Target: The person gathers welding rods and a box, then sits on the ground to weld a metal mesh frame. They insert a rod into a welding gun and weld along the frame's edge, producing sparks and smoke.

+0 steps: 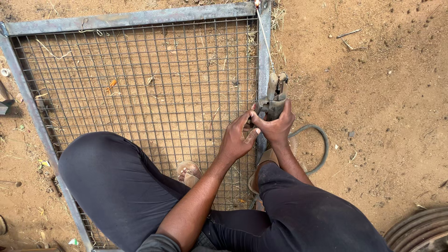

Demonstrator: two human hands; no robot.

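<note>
A grey metal frame (126, 19) filled with wire mesh (154, 79) lies flat on the sandy ground. I squat over its near right part, dark trousers filling the lower view. My right hand (276, 125) grips the handle of a welding electrode holder (276, 91) resting against the frame's right bar (264, 56). A thin welding rod (264, 35) runs from the holder's jaws up along that bar. My left hand (235, 139) closes on the holder's rear end beside the right hand. A grey cable (321, 144) loops away from the holder.
My sandalled feet (187, 171) stand on the mesh and on the right bar. Curved rings of a round metal object (420, 231) sit at the bottom right corner. Twigs and dry grass (347, 33) litter the soil. A small dark object (4, 106) lies at the left edge.
</note>
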